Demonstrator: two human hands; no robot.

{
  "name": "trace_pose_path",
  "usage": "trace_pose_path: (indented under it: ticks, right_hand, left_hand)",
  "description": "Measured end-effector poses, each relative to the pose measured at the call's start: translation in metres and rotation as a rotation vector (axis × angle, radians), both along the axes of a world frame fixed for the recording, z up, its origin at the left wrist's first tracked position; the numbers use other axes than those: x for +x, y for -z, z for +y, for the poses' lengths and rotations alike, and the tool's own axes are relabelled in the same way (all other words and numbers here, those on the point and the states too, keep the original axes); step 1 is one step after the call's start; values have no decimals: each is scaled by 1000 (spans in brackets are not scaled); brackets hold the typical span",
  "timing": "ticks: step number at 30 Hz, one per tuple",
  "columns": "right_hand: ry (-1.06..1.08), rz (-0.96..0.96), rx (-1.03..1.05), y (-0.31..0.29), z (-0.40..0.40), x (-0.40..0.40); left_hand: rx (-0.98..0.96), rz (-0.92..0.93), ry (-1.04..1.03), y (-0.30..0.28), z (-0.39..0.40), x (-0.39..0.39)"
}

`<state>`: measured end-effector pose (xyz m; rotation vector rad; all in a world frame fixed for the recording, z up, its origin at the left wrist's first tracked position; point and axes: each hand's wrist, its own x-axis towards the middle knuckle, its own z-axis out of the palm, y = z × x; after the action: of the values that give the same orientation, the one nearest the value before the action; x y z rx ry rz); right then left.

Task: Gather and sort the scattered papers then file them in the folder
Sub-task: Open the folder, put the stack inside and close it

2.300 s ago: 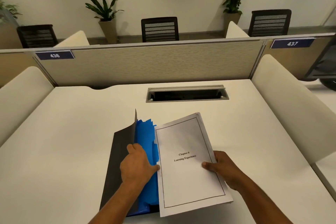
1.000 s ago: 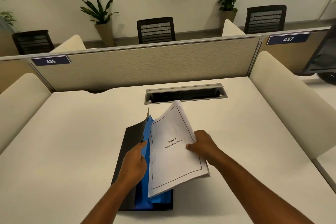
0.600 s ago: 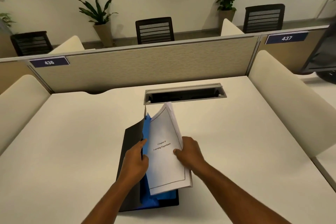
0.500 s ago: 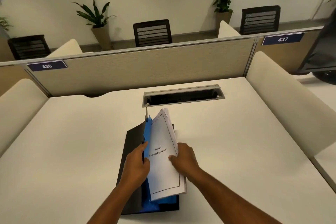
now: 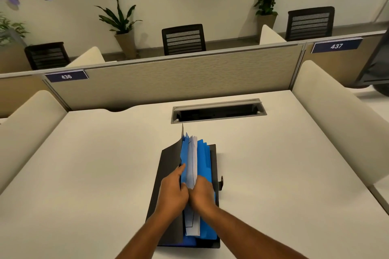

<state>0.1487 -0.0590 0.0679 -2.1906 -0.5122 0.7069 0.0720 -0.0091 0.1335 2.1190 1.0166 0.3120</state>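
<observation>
Partition labels (image 5: 66, 76) read 436, 437 — both hands' fingers clamped on papers (image 5: 192, 162) inside folder (image 5: 168, 166).

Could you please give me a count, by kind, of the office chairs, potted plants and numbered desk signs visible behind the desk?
Black office chairs: 3
Potted plants: 3
Numbered desk signs: 2
Total: 8
</observation>
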Motion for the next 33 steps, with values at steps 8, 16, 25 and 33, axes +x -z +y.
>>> trace_pose_path:
  ticks: [8,16,25,33]
  right_hand:
    - [-4,129,74,6,-3,-6]
    - [-68,193,-63,18,-27,-13]
    - [-12,23,-175,24,-58,7]
    - [202,-67,-80,24,-80,40]
  left_hand:
    - [-17,-11,-62,4,-1,-7]
    - [-70,-32,-67,13,1,1]
    - [-64,18,2,36,-14,9]
    - [36,162,63,56,-25,22]
